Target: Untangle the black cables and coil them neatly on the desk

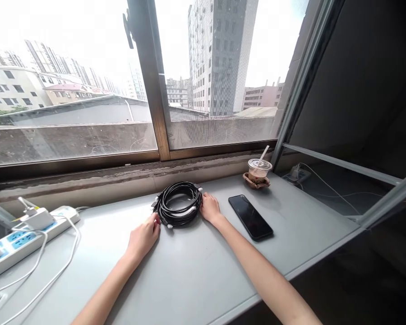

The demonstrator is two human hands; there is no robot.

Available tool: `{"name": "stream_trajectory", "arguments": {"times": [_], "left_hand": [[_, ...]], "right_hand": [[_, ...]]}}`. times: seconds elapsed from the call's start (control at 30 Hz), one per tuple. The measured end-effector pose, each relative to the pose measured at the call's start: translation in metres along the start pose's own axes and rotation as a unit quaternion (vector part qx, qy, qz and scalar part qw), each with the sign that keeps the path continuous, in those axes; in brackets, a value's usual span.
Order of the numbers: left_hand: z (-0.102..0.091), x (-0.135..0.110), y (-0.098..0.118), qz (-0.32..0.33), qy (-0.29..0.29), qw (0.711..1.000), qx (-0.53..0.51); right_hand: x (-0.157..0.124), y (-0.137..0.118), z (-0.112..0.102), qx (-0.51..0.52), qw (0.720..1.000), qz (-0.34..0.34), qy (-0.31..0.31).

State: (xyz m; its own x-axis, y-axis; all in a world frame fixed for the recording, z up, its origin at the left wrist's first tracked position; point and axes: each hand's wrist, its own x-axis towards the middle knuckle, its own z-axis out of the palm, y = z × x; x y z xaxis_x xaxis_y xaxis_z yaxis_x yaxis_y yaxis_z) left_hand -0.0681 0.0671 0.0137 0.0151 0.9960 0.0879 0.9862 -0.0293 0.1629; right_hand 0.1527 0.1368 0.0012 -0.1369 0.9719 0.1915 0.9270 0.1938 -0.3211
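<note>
Head view, both hands flank black cable coil, left hand touching loosely, right hand grip unclear

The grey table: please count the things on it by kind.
Coil of black cables, between left hand and right hand: 1
Phone: 1
Cup with straw: 1
Power strip: 1
Total: 4

Counted on the worktop

One cable coil, one phone, one lidded cup, one power strip, perhaps two chargers; two hands.
</note>
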Motion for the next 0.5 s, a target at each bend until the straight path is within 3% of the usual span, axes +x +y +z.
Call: {"name": "stream_trajectory", "arguments": {"times": [0.3,0.5], "left_hand": [[0.0037,-0.0013,-0.0019,0.016,0.011,1.000,0.000],[0.0002,-0.0027,-0.0101,-0.059,0.078,0.995,-0.009]], "right_hand": [[0.0001,0.0008,0.0055,-0.007,1.000,0.009,-0.005],[-0.0041,0.0031,0.0048,-0.009,1.000,0.006,0.000]]}}
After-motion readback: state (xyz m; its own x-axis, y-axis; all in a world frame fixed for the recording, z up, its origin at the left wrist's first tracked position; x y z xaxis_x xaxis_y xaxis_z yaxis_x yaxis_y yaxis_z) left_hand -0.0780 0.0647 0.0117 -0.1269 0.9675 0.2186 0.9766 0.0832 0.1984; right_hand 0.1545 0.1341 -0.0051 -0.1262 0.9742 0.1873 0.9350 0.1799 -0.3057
